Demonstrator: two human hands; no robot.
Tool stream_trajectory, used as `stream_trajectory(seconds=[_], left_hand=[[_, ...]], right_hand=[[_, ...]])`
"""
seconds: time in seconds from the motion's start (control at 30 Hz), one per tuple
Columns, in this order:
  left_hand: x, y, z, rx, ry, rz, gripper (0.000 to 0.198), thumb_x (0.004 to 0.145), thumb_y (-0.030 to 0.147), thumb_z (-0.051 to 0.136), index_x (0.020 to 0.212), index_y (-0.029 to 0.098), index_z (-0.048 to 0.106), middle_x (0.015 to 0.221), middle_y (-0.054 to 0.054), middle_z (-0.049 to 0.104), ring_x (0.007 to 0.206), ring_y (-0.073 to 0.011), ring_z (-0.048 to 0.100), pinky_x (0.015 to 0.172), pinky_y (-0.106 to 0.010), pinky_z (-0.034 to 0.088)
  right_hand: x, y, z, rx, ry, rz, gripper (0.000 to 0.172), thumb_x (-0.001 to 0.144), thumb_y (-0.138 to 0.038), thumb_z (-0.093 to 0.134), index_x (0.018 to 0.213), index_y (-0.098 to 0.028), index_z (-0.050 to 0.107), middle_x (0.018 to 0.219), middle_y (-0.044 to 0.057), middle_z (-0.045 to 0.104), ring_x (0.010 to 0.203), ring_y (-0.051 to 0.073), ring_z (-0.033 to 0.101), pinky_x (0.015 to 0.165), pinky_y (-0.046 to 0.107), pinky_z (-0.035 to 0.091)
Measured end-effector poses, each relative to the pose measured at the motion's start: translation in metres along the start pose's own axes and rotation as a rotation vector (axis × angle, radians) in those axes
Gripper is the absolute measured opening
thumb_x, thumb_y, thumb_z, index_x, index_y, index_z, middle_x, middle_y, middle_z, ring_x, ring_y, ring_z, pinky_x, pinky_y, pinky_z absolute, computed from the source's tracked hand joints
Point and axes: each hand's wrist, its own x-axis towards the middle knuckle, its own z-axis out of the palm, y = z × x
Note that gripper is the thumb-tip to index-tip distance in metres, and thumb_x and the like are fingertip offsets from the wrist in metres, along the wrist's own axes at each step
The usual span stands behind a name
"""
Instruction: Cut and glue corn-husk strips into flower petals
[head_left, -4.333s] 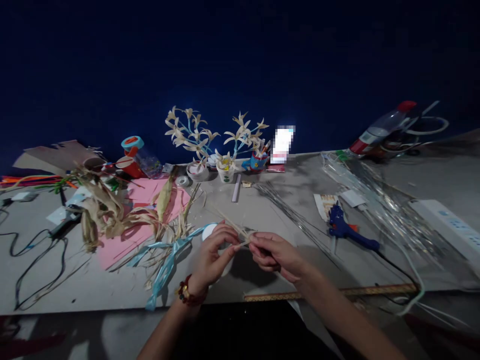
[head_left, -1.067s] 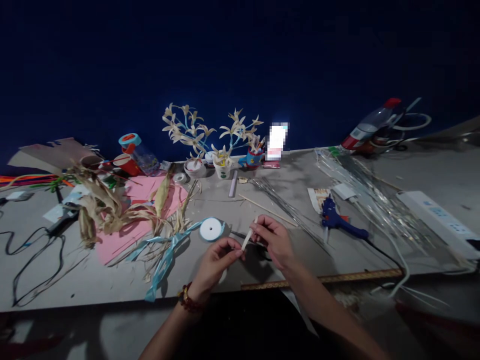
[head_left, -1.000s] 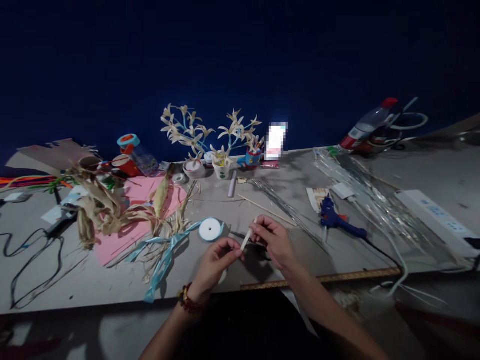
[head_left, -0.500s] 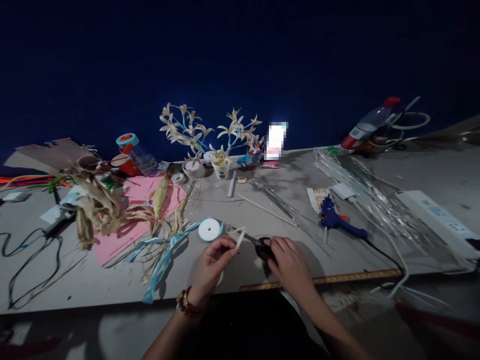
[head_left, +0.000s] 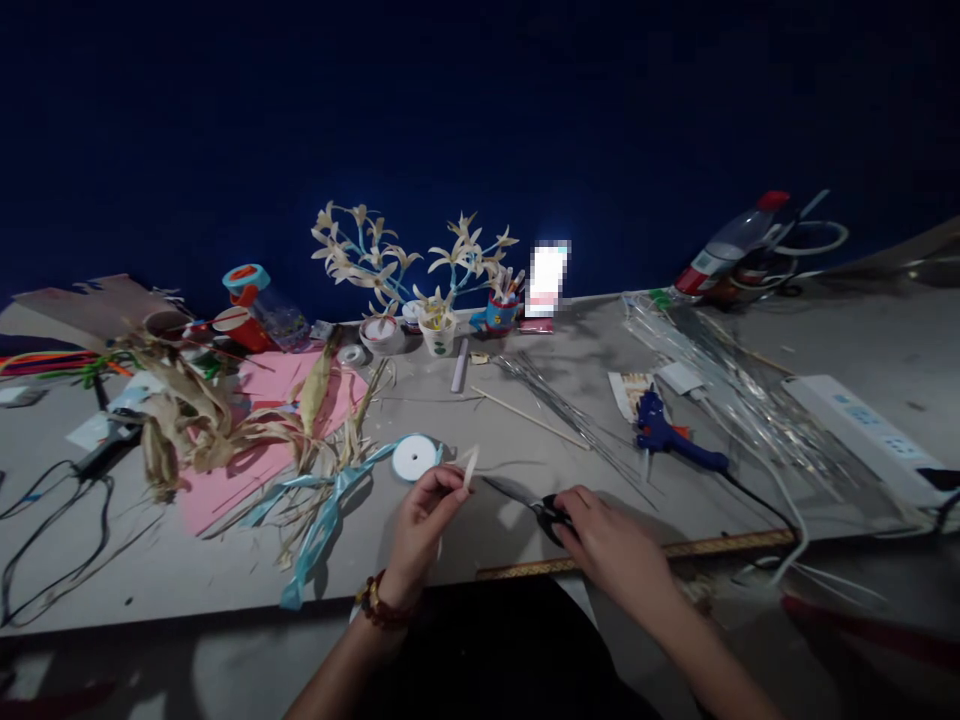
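Note:
Between thumb and fingertips, my left hand (head_left: 420,515) pinches a small pale strip of corn husk (head_left: 471,466), its tip pointing up. My right hand (head_left: 615,540) grips the black handles of a pair of scissors (head_left: 517,493), low over the table. The blades point left toward the strip, apart from it. Just behind my left hand lies a white spool (head_left: 414,457) with light blue ribbon (head_left: 328,525) trailing to the left. Dried corn husks (head_left: 199,425) are heaped farther left on pink paper (head_left: 225,485).
Pale husk flowers (head_left: 367,250) stand in small pots at the back, beside a lit phone (head_left: 547,280). Thin wires (head_left: 562,405) and a wooden stick (head_left: 529,418) lie mid-table. To the right are a blue glue gun (head_left: 675,440), a power strip (head_left: 862,430) and a bottle (head_left: 731,250).
My right hand has drawn the scissors to the right, away from the husk strip. The strip in my left hand looks shorter and stands more upright.

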Motion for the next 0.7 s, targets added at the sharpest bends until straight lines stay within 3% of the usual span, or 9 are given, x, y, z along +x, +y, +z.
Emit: stream_trajectory(seconds=[0.13,0.27,0.37,0.43,0.53,0.6,0.7], left_hand=[[0.005,0.004,0.002,-0.036,0.025,0.023,0.019,0.08,0.033,0.078,0.079,0.018,0.066,0.087,-0.004,0.065,0.089,-0.0188,0.06,0.086,-0.031,0.047],[0.009,0.009,0.0,-0.045,0.071,0.042,0.019,0.079,0.034,0.079,0.078,0.018,0.067,0.086,-0.004,0.065,0.086,-0.0189,0.06,0.084,-0.032,0.047],[0.012,0.012,-0.003,-0.042,0.113,0.069,0.019,0.079,0.033,0.078,0.077,0.018,0.067,0.085,-0.004,0.065,0.085,-0.018,0.06,0.085,-0.032,0.047],[0.014,0.014,-0.005,-0.046,0.131,0.096,0.018,0.08,0.032,0.078,0.077,0.018,0.067,0.089,-0.004,0.066,0.089,-0.0184,0.06,0.087,-0.032,0.047],[0.016,0.015,-0.006,-0.064,0.128,0.129,0.015,0.081,0.029,0.077,0.078,0.018,0.067,0.099,-0.006,0.067,0.098,-0.0199,0.063,0.091,-0.033,0.048],[0.018,0.017,-0.005,-0.064,0.112,0.158,0.013,0.083,0.028,0.075,0.079,0.018,0.067,0.105,-0.007,0.067,0.102,-0.0209,0.064,0.092,-0.034,0.049],[0.018,0.021,-0.003,0.003,0.11,0.222,0.012,0.086,0.028,0.072,0.082,0.019,0.066,0.111,-0.008,0.067,0.107,-0.0226,0.064,0.094,-0.036,0.049]], right_hand=[[0.011,-0.002,-0.013,-0.074,-0.132,0.029,0.012,0.077,-0.014,0.062,0.087,-0.02,0.063,0.087,0.008,0.072,0.072,0.026,0.071,0.056,0.03,0.039],[0.019,0.01,-0.019,0.055,-0.143,0.091,0.013,0.071,-0.015,0.061,0.083,-0.02,0.064,0.081,0.007,0.073,0.07,0.024,0.069,0.059,0.029,0.038],[0.023,0.019,-0.024,0.397,-0.193,0.164,0.012,0.07,-0.019,0.06,0.081,-0.022,0.063,0.068,0.001,0.067,0.061,0.02,0.062,0.056,0.027,0.037],[0.024,0.018,-0.025,0.815,-0.322,0.19,0.012,0.069,-0.024,0.059,0.08,-0.022,0.058,0.064,-0.002,0.064,0.054,0.015,0.055,0.051,0.024,0.035],[0.024,0.001,-0.017,1.415,-0.53,0.225,0.024,0.07,-0.033,0.064,0.086,-0.024,0.048,0.071,-0.003,0.066,0.048,0.01,0.048,0.045,0.02,0.036],[0.025,-0.017,-0.007,1.571,-0.562,0.248,0.034,0.072,-0.042,0.07,0.086,-0.024,0.045,0.066,-0.004,0.065,0.043,0.007,0.043,0.041,0.018,0.033],[0.029,-0.041,0.007,1.634,-0.493,0.25,0.048,0.069,-0.057,0.078,0.084,-0.023,0.048,0.058,-0.007,0.059,0.041,0.007,0.042,0.038,0.016,0.028]])
